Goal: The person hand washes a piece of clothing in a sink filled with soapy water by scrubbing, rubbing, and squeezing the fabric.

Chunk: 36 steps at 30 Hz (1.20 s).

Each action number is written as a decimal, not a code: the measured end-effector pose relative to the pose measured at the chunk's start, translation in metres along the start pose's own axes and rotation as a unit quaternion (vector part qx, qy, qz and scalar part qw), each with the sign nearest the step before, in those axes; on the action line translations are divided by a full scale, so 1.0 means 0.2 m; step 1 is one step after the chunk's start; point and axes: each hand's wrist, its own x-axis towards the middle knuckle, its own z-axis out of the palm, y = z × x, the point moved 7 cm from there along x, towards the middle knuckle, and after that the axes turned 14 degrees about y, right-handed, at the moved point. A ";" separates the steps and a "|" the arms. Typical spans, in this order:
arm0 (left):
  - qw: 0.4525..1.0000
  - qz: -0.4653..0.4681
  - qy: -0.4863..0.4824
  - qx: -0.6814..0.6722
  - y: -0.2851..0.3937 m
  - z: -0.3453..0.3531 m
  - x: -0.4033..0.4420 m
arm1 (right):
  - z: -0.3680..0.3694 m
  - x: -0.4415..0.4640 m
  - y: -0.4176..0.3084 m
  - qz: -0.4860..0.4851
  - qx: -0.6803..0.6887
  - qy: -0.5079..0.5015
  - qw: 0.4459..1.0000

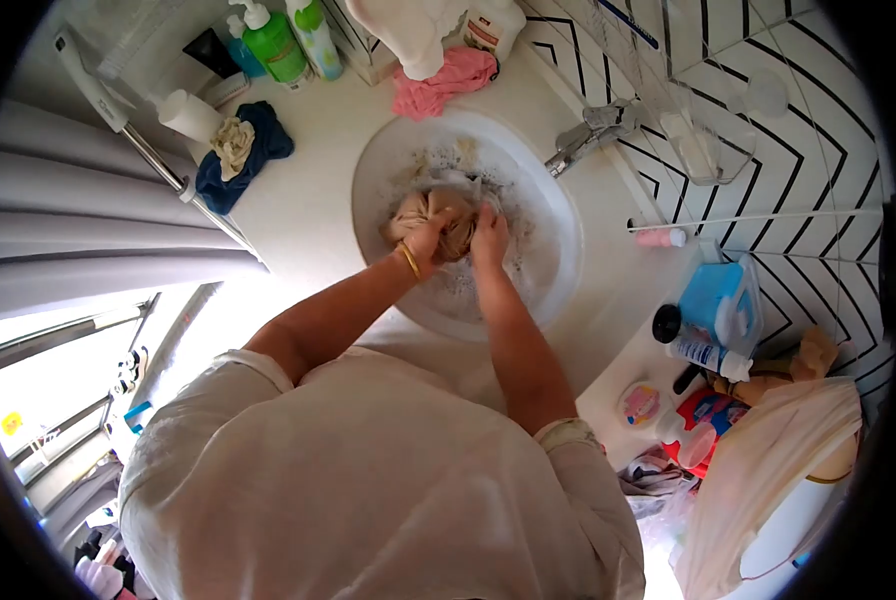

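Observation:
A wet tan cloth [418, 208] lies bunched up in soapy water in the round white sink [566, 265]. My left hand [430, 242], with a gold bangle at the wrist, is closed on the left and near part of the cloth. Pressed against its right side is my right hand [489, 236], the fingers curled around an edge of the fabric. Both hands are close together near the middle of the basin. Suds and bubbles surround the cloth and hide its lower part.
A metal faucet [593, 135] reaches over the sink's right rim. Pink cloth [445, 82] lies by the far rim. A green pump bottle [274, 45] stands far left, near a dark blue cloth [243, 160]. At right sit a blue container [713, 295] and a white bottle [708, 355].

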 end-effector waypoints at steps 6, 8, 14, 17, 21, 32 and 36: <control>0.989 -0.091 0.114 0.021 -0.10 -0.26 0.23 | 0.01 -0.25 0.16 -0.296 -0.298 -0.130 0.898; 0.991 -0.113 0.063 -0.026 -0.10 -0.22 0.18 | 0.03 -0.16 0.21 -0.147 -0.222 -0.184 0.946; 0.973 -0.213 0.003 -0.090 -0.10 -0.23 0.22 | 0.00 -0.49 -0.35 -0.182 0.018 -0.197 0.963; 0.915 0.297 -0.193 0.194 0.02 -0.22 0.29 | -0.05 -0.68 -0.50 -0.444 0.006 -0.100 0.891; 0.999 0.031 0.019 -0.007 0.05 -0.04 -0.02 | 0.01 -0.20 -0.32 -0.193 -0.203 -0.049 0.959; 0.998 -0.043 -0.041 0.021 0.02 -0.02 -0.03 | -0.03 -0.48 -0.38 -0.294 -0.145 -0.047 0.944; 0.989 -0.014 -0.045 0.139 -0.01 -0.07 0.03 | -0.08 -0.12 -0.16 -0.003 -0.115 -0.159 0.981</control>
